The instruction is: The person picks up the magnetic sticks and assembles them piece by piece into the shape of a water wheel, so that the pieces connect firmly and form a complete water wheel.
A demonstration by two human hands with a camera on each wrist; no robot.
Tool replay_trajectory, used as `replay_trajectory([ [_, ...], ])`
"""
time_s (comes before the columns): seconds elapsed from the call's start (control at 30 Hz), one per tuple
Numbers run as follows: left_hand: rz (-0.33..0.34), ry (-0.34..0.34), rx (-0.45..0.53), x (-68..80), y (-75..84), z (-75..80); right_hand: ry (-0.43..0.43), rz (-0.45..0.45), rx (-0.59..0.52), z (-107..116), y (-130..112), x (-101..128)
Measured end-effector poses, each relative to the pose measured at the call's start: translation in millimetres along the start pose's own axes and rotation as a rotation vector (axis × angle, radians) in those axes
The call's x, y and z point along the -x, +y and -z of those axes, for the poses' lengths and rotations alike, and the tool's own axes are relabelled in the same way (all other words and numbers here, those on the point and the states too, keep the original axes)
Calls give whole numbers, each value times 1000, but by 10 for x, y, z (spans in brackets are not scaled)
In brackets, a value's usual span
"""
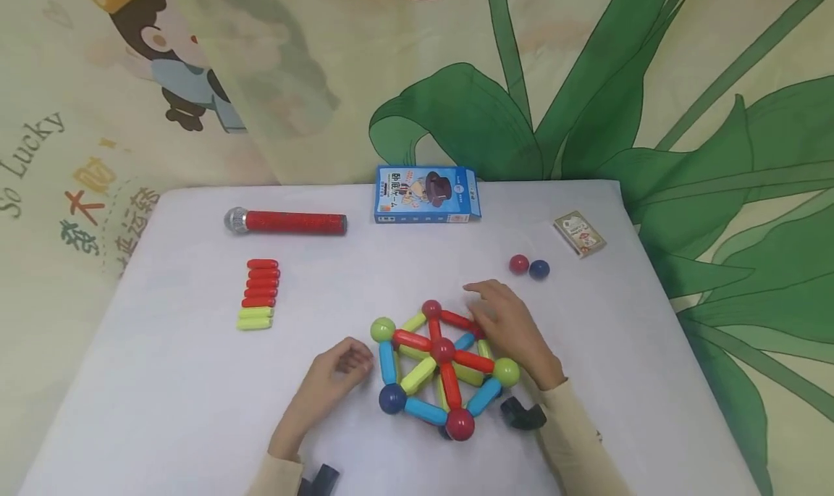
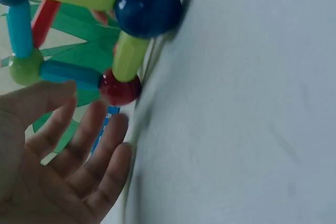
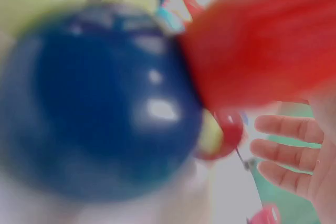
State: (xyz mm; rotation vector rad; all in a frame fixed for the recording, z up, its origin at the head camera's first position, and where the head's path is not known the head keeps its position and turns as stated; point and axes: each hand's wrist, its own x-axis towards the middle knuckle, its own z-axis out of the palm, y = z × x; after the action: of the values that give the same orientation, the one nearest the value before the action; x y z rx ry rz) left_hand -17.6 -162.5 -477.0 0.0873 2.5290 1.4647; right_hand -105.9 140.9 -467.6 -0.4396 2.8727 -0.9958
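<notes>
A dome of magnetic rods and balls [image 1: 443, 351] stands on the white table [image 1: 195, 380], built from red, blue and yellow-green sticks. My left hand [image 1: 342, 366] lies just to its left with loosely curled fingers and holds nothing. In the left wrist view its fingers [image 2: 79, 145] spread below a red ball [image 2: 119, 88] and a dark blue ball [image 2: 148, 8]. My right hand [image 1: 502, 318] hovers over the dome's far right side, fingers extended. In the right wrist view a blurred blue ball [image 3: 100, 103] and a red rod [image 3: 257, 51] fill the frame, and straight fingers [image 3: 286, 150] show at the right.
A row of spare red and yellow-green rods [image 1: 258, 293] lies at the left. A red tube with a silver end [image 1: 287, 222] and a blue box [image 1: 426, 194] sit at the back. Loose red [image 1: 518, 264] and blue [image 1: 538, 269] balls lie beside a card pack [image 1: 579, 233].
</notes>
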Motion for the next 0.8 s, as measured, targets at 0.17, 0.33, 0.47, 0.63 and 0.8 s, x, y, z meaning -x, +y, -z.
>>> replay_trajectory([
  [0.17,-90,61,-59,-183,-13,-14,39,-145,-85,62,183,538],
  [0.33,-190,-9,-66,-352,11,-28,-46,-248,-242,-52,147,967],
  [0.47,-174,-7,-81,-349,-3,-19,-5,-231,-292,-177,61,1015],
  [0.63,-138,62,-124,-276,-32,9,81,-176,-248,-239,91,775],
  [0.8,-161,118,-112,-251,-57,35,79,-88,-210,-215,153,409],
])
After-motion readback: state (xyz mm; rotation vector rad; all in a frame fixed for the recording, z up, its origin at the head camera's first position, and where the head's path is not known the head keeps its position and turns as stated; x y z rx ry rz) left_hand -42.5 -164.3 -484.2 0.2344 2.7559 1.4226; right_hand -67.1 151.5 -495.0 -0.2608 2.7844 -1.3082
